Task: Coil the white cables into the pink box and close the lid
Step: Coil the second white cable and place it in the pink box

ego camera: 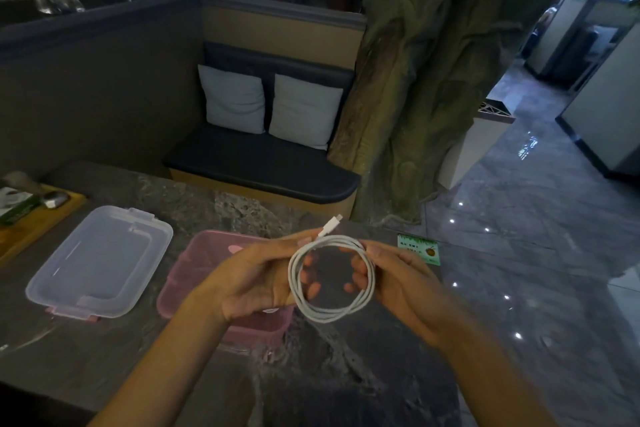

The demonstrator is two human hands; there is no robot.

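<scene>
A white cable point(367, 302) is wound into a round coil, and both hands hold it up above the table. My left hand point(256, 277) grips the coil's left side, with the plug end point(330, 225) sticking up past its fingers. On the coil's right side my right hand point(398, 281) pinches the loops. The pink box point(194, 263) lies open on the dark marble table point(173, 367), just beneath and behind my left hand, which hides part of it. Its clear lid point(100, 260) rests flat on the table, to the left of the box.
A wooden tray point(38, 218) with small items sits at the table's far left. A green card point(419, 248) lies near the table's right edge. Beyond the table are a bench with two pale cushions point(266, 104) and a tree-trunk pillar point(433, 80).
</scene>
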